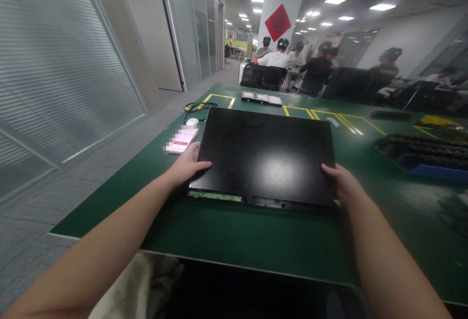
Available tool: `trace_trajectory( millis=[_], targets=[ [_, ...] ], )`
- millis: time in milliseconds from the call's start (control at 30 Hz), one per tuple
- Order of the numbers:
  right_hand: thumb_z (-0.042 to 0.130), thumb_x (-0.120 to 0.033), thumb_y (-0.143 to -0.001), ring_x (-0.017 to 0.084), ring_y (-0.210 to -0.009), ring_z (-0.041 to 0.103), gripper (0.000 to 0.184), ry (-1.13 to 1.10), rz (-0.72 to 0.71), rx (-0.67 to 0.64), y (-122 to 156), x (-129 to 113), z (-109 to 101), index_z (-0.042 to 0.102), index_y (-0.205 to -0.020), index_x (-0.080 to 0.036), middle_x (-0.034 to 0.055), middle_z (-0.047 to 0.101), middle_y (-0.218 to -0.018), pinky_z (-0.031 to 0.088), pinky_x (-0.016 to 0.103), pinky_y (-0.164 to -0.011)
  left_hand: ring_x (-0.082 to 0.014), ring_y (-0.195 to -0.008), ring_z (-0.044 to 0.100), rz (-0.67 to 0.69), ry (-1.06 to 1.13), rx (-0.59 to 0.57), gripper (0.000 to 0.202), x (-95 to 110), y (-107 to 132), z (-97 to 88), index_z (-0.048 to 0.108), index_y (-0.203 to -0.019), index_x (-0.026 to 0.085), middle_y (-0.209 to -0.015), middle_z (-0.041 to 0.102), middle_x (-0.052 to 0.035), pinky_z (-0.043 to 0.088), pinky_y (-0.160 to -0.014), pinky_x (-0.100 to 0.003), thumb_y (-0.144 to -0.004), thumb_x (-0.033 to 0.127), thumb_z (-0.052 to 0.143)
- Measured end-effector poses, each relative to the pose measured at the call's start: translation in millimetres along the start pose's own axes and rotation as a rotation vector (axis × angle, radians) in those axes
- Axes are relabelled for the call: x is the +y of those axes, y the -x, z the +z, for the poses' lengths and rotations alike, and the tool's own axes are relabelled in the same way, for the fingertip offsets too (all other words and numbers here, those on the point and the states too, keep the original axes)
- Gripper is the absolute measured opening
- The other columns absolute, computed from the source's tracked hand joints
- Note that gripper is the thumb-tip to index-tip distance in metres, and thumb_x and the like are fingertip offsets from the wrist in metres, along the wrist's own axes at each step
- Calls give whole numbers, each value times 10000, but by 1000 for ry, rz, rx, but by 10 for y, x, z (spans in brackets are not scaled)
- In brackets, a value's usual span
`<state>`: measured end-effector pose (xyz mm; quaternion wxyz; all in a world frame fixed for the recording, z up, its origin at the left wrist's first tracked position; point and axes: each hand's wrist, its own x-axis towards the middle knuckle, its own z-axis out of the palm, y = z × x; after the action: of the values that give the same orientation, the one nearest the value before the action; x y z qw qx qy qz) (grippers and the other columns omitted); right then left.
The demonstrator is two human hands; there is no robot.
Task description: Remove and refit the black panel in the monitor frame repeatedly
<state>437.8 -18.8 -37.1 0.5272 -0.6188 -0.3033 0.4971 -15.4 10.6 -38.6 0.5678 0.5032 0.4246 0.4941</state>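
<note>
A flat black display panel [265, 151] is held over the green table by its two short sides. My left hand [187, 164] grips its left edge, thumb on the dark screen face and fingers behind. On the opposite edge my right hand [340, 181] has its thumb on the face; its other fingers are mostly hidden. A green circuit board strip [215, 196] shows along the panel's near edge. Just beyond my left hand lies a phone [183, 140] with a lit screen. Whether the panel's underside touches the table cannot be seen.
The green table [234, 231] carries a white mouse [192, 121], a black cable [199, 108] and several hard drives [261, 98] at the back. To the right, a blue tray [435, 169] holds dark parts. Several people sit at tables beyond, near black chairs [263, 76].
</note>
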Motion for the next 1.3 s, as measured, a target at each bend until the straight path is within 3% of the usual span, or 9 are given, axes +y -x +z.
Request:
trace_trajectory(
  millis=[667, 1000, 1300],
  targets=[
    [750, -243, -700, 273, -709, 731, 288, 13, 9, 9, 44, -29, 35, 670, -976, -265, 56, 771, -857, 608, 409, -622, -347, -1120, 727, -13, 38, 8, 658, 19, 7, 24, 512, -1150, 208, -1077, 782, -87, 544, -1005, -546, -610, 85, 868],
    [766, -250, -688, 282, -689, 730, 334, 14, 18, 11, 31, -15, 16, 673, -1009, -266, 60, 771, -858, 607, 425, -604, -299, -988, 773, 11, 35, -9, 660, -11, -8, 4, 497, -1162, 211, -1003, 790, -47, 578, -952, -496, -629, 82, 865],
    [773, -246, -691, 274, -698, 732, 355, -7, 2, -19, -4, 4, -10, 673, -1031, -267, 52, 771, -860, 605, 406, -596, -328, -1066, 747, -5, 41, 7, 684, 10, 9, 27, 494, -1184, 209, -1053, 782, -76, 546, -998, -528, -622, 90, 866]
  ],
)
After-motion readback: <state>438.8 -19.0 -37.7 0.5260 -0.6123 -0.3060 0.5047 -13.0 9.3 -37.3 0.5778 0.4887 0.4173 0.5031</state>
